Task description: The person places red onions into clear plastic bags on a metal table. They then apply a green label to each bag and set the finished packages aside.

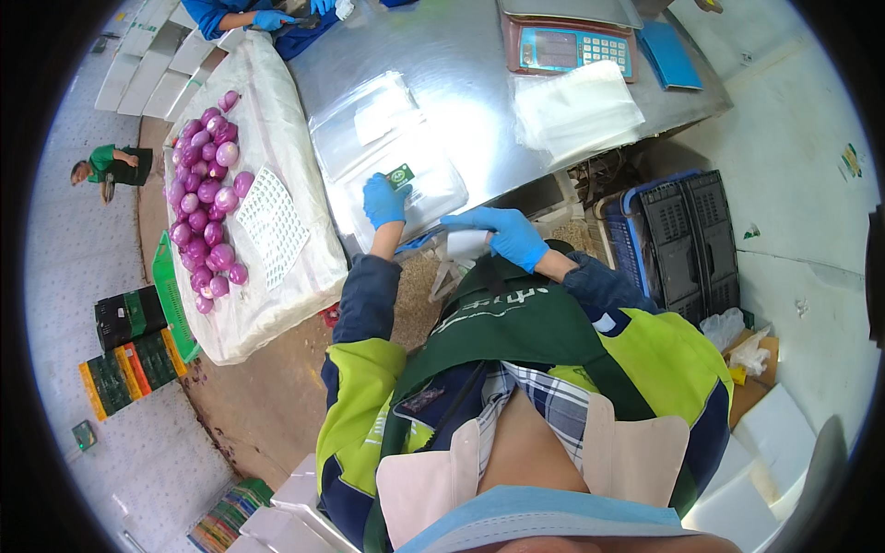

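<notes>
My left hand (386, 200), in a blue glove, rests on a stack of clear plastic bags (442, 197) at the near edge of the steel table. Its fingertips meet a small green label (399, 176) on the top bag; whether they grip it is unclear. My right hand (515, 235), gloved too, is just off the table edge in front of my apron. In it is a white roll (467, 244), apparently paper or labels, with the index finger stretched out above it.
Left of the steel table (442, 41), peeled purple onions (207, 200) and a sticker sheet (274, 227) lie on a white-covered surface (276, 110). Weighing scale (574, 48), more bags (577, 110) and blue folder (669, 55) sit rightward. Crates (681, 242) stand below. A co-worker's gloved hand (272, 19) works opposite.
</notes>
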Available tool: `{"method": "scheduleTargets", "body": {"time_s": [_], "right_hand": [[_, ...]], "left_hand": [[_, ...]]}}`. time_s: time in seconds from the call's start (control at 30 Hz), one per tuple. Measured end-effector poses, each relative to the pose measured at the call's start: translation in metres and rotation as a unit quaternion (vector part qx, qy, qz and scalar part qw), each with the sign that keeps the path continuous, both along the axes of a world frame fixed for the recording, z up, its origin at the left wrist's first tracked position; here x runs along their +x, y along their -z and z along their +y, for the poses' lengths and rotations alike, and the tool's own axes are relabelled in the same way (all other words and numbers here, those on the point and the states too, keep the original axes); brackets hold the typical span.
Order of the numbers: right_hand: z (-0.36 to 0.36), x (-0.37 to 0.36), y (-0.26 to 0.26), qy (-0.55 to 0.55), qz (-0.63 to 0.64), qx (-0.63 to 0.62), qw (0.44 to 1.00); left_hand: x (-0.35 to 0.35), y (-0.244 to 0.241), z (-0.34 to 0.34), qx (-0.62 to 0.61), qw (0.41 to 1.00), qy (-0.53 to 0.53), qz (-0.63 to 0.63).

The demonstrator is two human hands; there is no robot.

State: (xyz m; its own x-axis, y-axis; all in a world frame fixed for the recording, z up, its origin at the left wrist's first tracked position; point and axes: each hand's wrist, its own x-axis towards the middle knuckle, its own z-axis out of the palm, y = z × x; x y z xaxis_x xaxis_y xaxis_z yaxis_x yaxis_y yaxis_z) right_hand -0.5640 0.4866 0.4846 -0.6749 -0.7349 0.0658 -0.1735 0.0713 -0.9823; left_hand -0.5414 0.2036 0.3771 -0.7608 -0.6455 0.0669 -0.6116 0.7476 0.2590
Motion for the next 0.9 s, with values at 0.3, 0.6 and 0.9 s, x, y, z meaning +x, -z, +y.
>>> {"method": "scheduleTargets", "body": {"time_s": [0.3,0.6,0.9], "right_hand": [[0.014,-0.050,0.032,0.034,0.081,0.009,0.996],[-0.002,-0.059,0.066,0.101,-0.116,0.071,0.986],[-0.013,-0.063,0.047,0.017,-0.183,0.203,0.962]], "left_hand": [[-0.026,-0.005,0.062,0.180,0.982,0.058,-0.001],[-0.068,-0.083,-0.026,-0.140,0.934,0.181,0.273],[-0.004,-0.128,0.015,0.444,0.877,0.060,0.173]]}}
